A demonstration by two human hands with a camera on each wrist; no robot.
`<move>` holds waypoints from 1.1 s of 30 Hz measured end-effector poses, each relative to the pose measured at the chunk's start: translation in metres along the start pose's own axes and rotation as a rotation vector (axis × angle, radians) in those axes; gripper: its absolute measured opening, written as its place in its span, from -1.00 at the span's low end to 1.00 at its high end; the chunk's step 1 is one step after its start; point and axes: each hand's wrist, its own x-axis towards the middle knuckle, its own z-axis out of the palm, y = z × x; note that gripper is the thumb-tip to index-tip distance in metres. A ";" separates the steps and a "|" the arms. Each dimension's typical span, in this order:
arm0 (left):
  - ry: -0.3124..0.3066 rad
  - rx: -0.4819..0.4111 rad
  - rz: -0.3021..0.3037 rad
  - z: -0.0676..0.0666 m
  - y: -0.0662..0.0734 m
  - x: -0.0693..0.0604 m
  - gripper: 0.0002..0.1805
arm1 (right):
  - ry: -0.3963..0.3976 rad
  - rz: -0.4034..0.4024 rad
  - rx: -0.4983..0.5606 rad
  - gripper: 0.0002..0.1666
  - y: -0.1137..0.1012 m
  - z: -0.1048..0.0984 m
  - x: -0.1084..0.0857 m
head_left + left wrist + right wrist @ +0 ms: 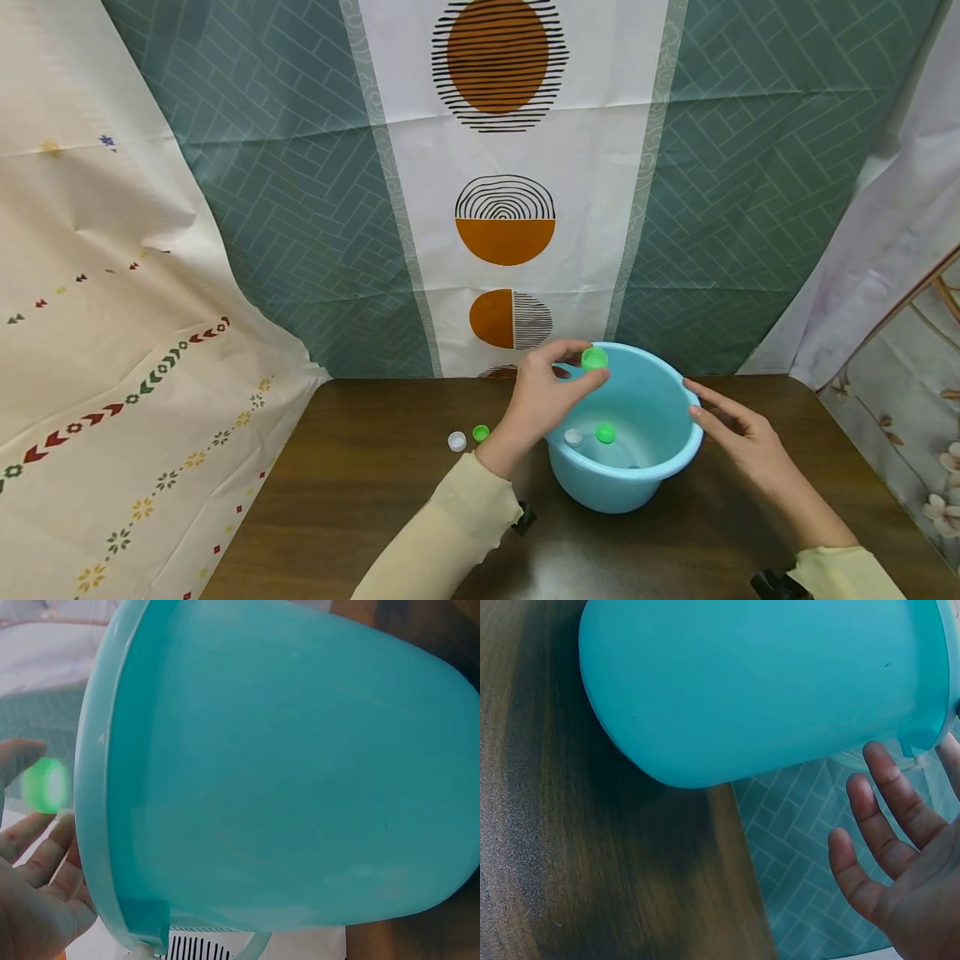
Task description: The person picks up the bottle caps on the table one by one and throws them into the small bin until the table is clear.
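Over the left part of the light blue bucket (611, 492), my left hand (542, 396) holds a green cap (595, 358) between thumb and fingers. The left wrist view shows that green cap (49, 785) blurred, held by my left hand (41, 889) beside the rim of the bucket (94, 780). My right hand (746, 442) touches the bucket's right rim with thumb and forefinger. Relaxed, spread fingers of my right hand (904, 847) show beside the bucket (757, 690) in the right wrist view. Inside the bucket lie a white cap (573, 437) and another green cap (605, 432).
On the brown table (360, 500), left of the bucket, a white cap (457, 442) lies beside a green cap (481, 433). A patterned cloth (300, 208) hangs behind the table's back edge. Light cloths hang at both sides.
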 end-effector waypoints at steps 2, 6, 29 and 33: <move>-0.002 0.017 -0.027 0.000 0.000 -0.001 -0.54 | -0.001 -0.002 0.001 -0.42 0.000 0.000 0.000; 0.002 0.032 -0.066 0.001 0.000 -0.002 -0.49 | -0.003 -0.006 0.005 -0.42 0.001 0.000 0.000; 0.039 -0.026 -0.060 -0.019 -0.004 -0.003 -0.55 | -0.012 -0.007 0.026 -0.42 0.001 0.000 0.001; 0.051 -0.038 -0.052 -0.030 -0.010 -0.004 -0.55 | -0.016 -0.005 0.026 -0.42 0.001 0.000 0.001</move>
